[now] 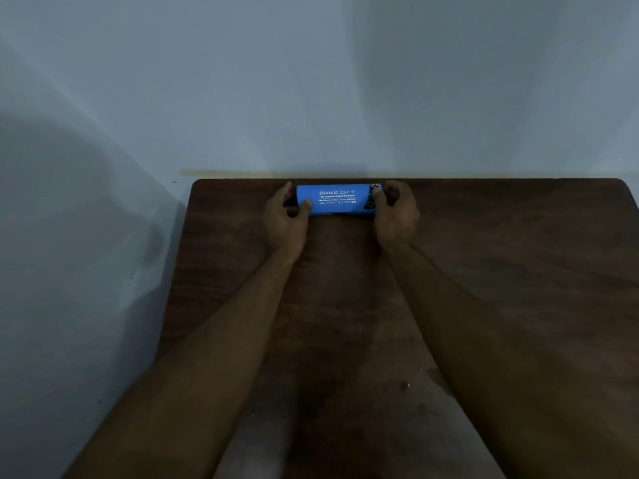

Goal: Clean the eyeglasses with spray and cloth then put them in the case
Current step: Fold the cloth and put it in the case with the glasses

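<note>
case [340,199]: blue, lid shut, white lettering on top, lying crosswise just above frame center, right by the table's top edge
left hand [287,216]: clamped on the case's left end, thumb on the lid, fingers curled round behind
right hand [397,216]: gripping the right end, thumb on the small printed square
table [484,271]: dark wood, lower middle and right
wall [311,81]: pale, whole upper half

Bare forearms [221,326], bare left hand [287,219] and right hand [396,217]
</note>
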{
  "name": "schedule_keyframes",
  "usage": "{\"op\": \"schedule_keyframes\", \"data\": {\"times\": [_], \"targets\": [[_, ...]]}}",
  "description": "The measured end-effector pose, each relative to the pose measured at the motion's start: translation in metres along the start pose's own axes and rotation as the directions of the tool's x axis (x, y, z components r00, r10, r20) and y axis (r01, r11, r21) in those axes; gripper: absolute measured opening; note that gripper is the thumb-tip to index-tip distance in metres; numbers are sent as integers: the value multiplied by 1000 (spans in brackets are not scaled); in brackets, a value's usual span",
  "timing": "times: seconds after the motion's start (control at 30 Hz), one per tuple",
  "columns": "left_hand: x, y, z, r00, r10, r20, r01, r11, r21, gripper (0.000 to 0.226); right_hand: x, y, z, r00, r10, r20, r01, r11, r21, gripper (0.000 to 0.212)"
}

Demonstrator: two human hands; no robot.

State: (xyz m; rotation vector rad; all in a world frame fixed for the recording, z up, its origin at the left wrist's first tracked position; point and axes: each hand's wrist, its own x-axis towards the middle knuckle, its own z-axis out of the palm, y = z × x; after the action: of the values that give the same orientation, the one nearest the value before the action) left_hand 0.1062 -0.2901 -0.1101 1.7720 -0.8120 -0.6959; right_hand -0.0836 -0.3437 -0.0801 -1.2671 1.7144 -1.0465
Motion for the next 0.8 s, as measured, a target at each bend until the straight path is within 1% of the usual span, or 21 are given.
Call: {"op": "schedule_keyframes", "data": {"times": [0.03,0.1,0.13,0.2,0.27,0.37,0.47,0.53,0.6,0.7,0.73,0.8], "targets": [[-4,0,-2,999,-13,-31,12,1000,-4,70,-5,1,-3,1000,13,-9,-13,1000,18,38],[-24,10,-6,993,-20,-113,20,1000,0,68,-22,4,-10,999,18,-27,-17,999,38,42],[-37,15,-8,989,8,-148,-5,1000,21,64,-34,7,-15,999,5,-34,-4,999,38,44],[-69,18,-11,986,71,-153,-62,996,62,59,-66,14,-26,1000,-24,-15,25,999,24,47],[-101,18,-12,989,105,-99,-96,991,99,56,-106,27,-39,998,-28,58,29,999,-22,49],[-139,6,-13,975,218,34,-221,958,183,51,-174,52,-66,988,-30,152,51,989,-137,50],[-166,0,-11,944,297,142,-326,899,291,49,-228,74,-103,981,-82,174,132,945,-299,43],[-175,-2,-10,922,331,201,-382,863,330,49,-252,84,-128,964,-142,223,220,901,-374,38],[-183,-7,-9,897,352,267,-433,823,369,50,-270,101,-157,947,-167,276,278,858,-433,31],[-191,-15,-7,871,360,335,-483,752,448,51,-288,121,-197,954,-114,279,246,829,-503,27],[-193,-16,-6,864,358,353,-495,731,469,51,-291,124,-208,961,-90,260,217,831,-513,27],[-194,-17,-5,859,351,374,-505,702,501,52,-293,124,-227,983,-17,184,110,851,-513,23]]}}
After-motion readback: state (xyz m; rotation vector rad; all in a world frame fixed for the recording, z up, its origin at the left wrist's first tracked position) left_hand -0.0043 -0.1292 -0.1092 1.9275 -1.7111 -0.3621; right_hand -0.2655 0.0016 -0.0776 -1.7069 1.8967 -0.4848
